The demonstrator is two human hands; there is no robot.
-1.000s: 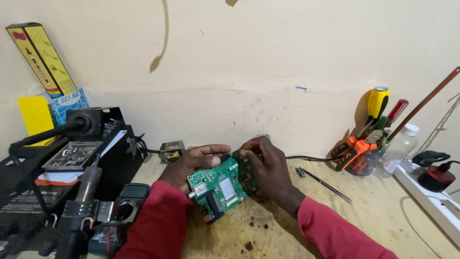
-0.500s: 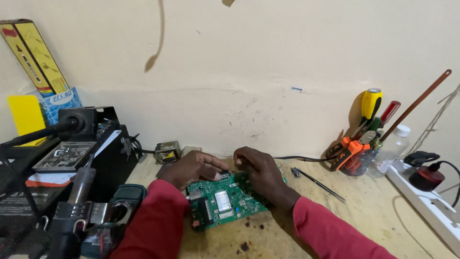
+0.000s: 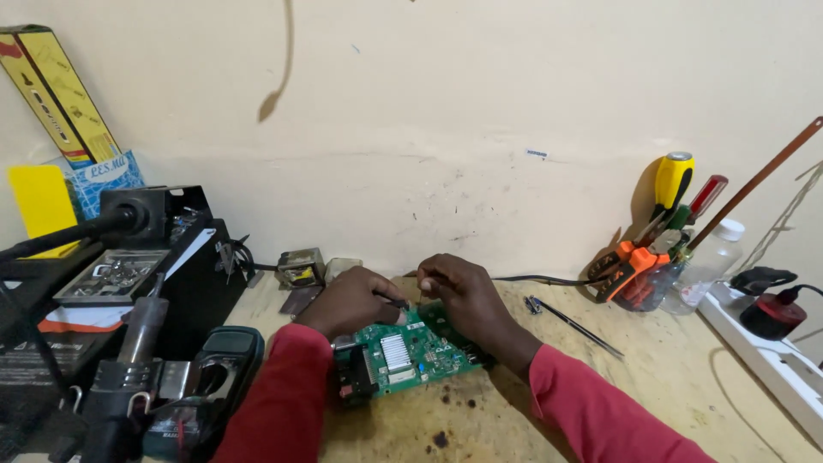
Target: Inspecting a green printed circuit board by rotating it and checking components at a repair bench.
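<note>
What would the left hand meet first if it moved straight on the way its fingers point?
Probably the right hand: the left hand points right across the far edge of the green board, and both hands' fingertips nearly meet there. Depth is unclear.

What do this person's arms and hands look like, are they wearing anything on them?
Both arms are covered by long red sleeves that end at the wrists. The left hand and right hand are bare: no gloves, and no rings, watch or wrist strap that I can make out. The sleeves look plain, without visible markings.

green circuit board [image 3: 411,350], red sleeves [image 3: 283,394], yellow-handled screwdriver [image 3: 674,178], beige wall [image 3: 446,111]
</note>
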